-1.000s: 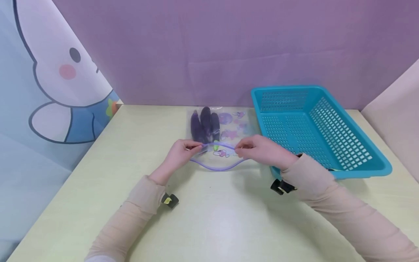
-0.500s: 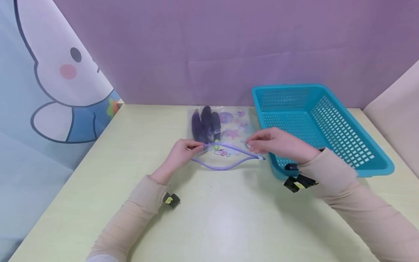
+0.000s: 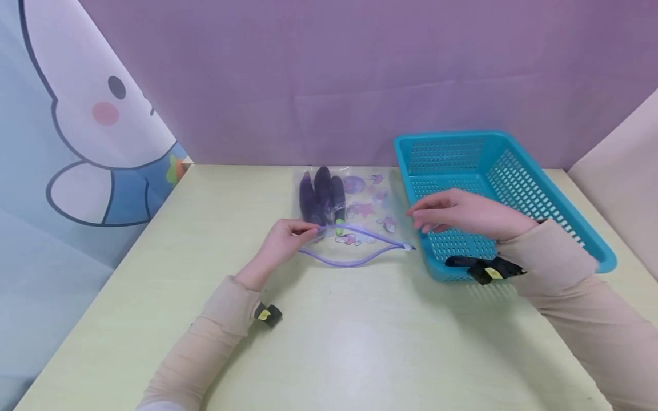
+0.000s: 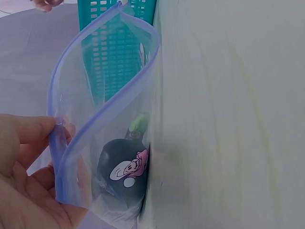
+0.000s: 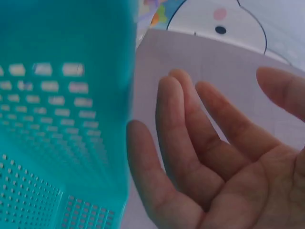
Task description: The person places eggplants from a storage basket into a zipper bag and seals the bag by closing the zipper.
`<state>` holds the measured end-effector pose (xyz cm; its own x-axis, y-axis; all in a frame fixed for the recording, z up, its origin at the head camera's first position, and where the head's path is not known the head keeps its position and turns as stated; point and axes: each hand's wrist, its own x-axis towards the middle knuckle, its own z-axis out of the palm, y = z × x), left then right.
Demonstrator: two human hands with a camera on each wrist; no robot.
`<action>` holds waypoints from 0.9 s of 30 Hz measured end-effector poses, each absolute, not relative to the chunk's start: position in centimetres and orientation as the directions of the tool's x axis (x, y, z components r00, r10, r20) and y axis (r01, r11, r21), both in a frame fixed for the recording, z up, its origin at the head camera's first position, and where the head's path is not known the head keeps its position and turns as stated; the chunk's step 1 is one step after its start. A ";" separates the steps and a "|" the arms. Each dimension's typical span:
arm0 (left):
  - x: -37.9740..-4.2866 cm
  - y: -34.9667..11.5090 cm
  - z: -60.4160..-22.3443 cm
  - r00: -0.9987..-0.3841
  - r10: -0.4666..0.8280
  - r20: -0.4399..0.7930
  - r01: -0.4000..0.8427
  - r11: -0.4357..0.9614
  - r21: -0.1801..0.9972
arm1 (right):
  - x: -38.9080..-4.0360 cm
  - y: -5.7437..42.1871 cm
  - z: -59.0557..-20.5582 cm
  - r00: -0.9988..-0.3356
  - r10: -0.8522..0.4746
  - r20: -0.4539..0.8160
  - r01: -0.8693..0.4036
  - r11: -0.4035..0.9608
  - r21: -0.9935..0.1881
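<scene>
A clear zip bag (image 3: pixel 362 210) with purple cartoon prints lies toward the back of the table, its purple-edged mouth gaping toward me. Inside, along its left side, are three dark eggplants (image 3: pixel 322 191), one with a green stem end. My left hand (image 3: pixel 281 242) pinches the upper lip of the mouth at its left end. In the left wrist view, thumb and fingers grip the bag's rim (image 4: pixel 57 133), with a dark eggplant (image 4: pixel 107 164) deeper in. My right hand (image 3: pixel 465 216) is over the left part of the blue basket, fingers loosely bent and holding nothing.
The blue perforated basket (image 3: pixel 557 188) stands at the right, close beside the bag. At its near end lies another dark eggplant (image 3: pixel 459 261), partly hidden by the right wrist camera (image 3: pixel 483 272). A purple backdrop (image 3: pixel 339 85) rises behind the table (image 3: pixel 329 342).
My right hand has let go of the bag's mouth and moved right and away, over the basket. My left hand keeps its pinch in the same place.
</scene>
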<state>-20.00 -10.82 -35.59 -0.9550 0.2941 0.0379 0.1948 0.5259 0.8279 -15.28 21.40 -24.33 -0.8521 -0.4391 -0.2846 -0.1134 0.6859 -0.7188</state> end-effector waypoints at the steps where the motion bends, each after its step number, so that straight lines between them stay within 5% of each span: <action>1: -20.0 -10.8 -35.6 -0.955 0.295 0.037 0.194 0.526 0.828 | -15.4 21.7 -24.4 -0.848 -0.443 -0.290 -0.111 0.684 -0.721; 27: -20.2 -11.0 -36.2 -0.957 0.289 -0.004 0.153 0.520 0.840 | -20.1 29.6 -29.4 -0.788 -0.483 -0.381 -0.150 0.752 -0.642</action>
